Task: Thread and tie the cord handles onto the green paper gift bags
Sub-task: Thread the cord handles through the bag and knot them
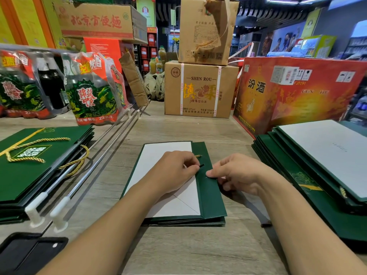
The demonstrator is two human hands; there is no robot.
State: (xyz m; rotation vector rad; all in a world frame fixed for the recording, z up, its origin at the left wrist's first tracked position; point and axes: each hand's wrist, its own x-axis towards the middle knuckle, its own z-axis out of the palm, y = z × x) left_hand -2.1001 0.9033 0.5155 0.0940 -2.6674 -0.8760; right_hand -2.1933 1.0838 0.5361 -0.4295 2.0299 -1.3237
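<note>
While right fingers (211, 173) hold the bag (211, 197), left fingers (193, 168) pinch the cord (201, 165)

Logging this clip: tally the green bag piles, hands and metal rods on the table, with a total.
Green bag piles: 3 (left pile, centre pile, right pile)
Hands: 2 (left hand pinching the cord, right hand gripping centre pile)
Metal rods: 2 (left rod, right rod)
Total: 7
</note>
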